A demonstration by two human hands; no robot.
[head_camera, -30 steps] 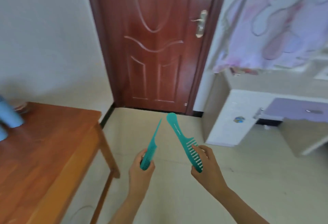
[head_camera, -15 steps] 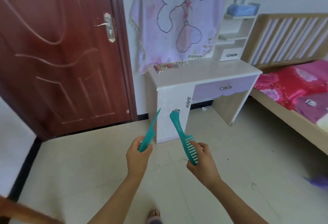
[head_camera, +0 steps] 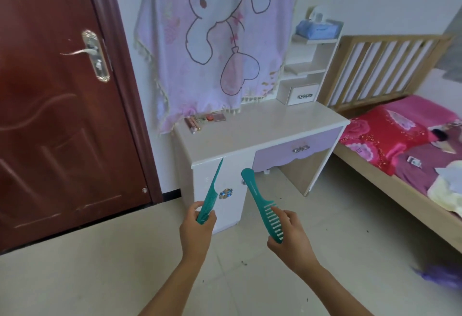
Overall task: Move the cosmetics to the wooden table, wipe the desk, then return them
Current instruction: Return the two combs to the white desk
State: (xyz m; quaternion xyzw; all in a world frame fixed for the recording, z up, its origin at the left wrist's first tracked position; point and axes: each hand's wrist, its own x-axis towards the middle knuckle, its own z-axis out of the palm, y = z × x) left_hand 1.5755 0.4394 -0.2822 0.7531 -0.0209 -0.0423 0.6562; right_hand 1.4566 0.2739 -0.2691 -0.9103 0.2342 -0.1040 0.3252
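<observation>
My left hand (head_camera: 196, 228) grips a teal tail comb (head_camera: 211, 194) by its toothed end, the thin point aimed up at the desk. My right hand (head_camera: 290, 235) pinches a teal wide-tooth comb (head_camera: 262, 205) by its teeth, handle pointing up. Both hands hover over the floor in front of the white desk (head_camera: 262, 125). A few small cosmetics (head_camera: 203, 120) lie at the desk's back left corner, below a hanging pink towel. The wooden table is out of view.
A dark red door (head_camera: 57, 105) stands to the left. A white shelf unit (head_camera: 307, 65) with a blue tissue pack sits on the desk's right end. A bed (head_camera: 410, 155) with pink bedding fills the right side. Pale tiled floor lies between me and the desk.
The view has swung right from the wooden table and door to the white desk and come closer to it. Both hands keep the same hold on the combs.
</observation>
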